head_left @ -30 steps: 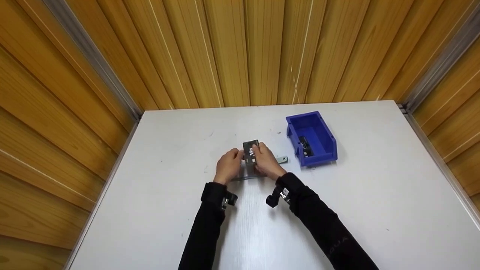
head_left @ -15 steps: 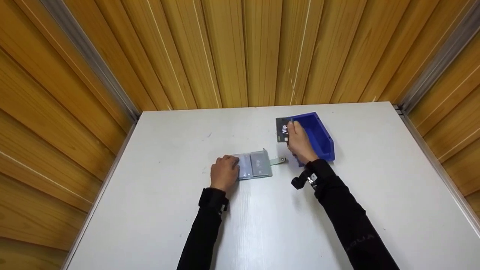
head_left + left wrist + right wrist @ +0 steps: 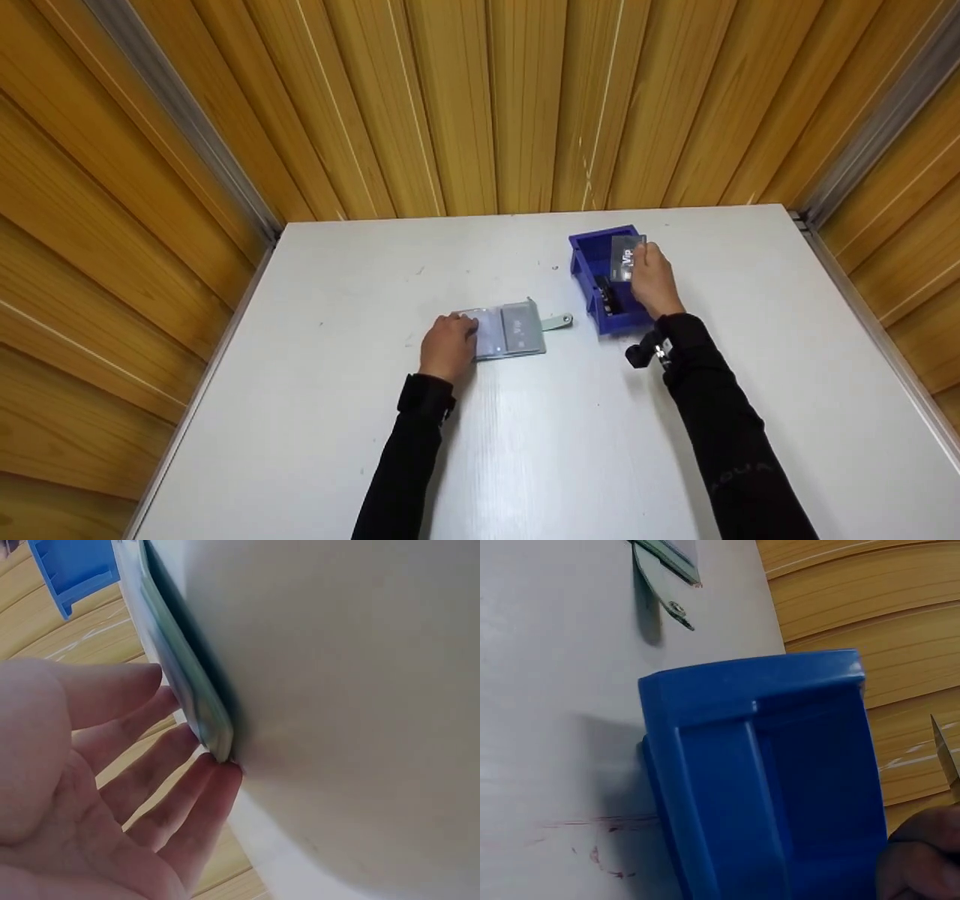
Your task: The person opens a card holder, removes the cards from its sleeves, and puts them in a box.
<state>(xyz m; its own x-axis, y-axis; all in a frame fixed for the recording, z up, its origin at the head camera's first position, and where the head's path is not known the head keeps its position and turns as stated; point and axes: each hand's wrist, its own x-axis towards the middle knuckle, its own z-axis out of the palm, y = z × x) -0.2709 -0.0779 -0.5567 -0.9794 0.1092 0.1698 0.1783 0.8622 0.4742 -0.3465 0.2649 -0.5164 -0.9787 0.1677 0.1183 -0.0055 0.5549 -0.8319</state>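
Note:
In the head view my right hand (image 3: pixel 654 283) pinches a dark card (image 3: pixel 624 259) marked "Vip" by its edge, held above the blue bin (image 3: pixel 589 296). Dark cards (image 3: pixel 606 295) lie inside that bin. My left hand (image 3: pixel 448 346) rests on the left part of an opened card holder (image 3: pixel 523 330), which has clear sleeves and a pale green snap strap (image 3: pixel 557 322). In the left wrist view its fingertips touch the holder's edge (image 3: pixel 217 727), thumb extended beside it. The right wrist view catches only part of the fingers (image 3: pixel 922 862) and a sliver of card (image 3: pixel 946 754).
Everything stands on a white table (image 3: pixel 360 277) enclosed by wood-patterned walls (image 3: pixel 525 105). The bin is to the right of the card holder, near the table's back.
My right hand has carried the card from the holder rightwards to above the bin. The left hand has settled on the holder's left part and stays there.

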